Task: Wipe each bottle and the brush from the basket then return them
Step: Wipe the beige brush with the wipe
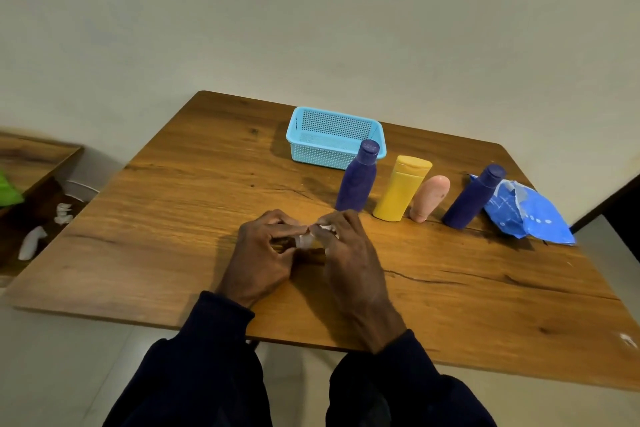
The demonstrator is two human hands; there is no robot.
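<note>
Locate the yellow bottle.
Head view: the yellow bottle stands right of centre on the table, between a purple bottle on its left and the pink bottle on its right.

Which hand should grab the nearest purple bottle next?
Right. The right hand is close to the nearest purple bottle, and every bottle stands on that side; the left hand is farther off. Both pinch the white wipe.
</note>
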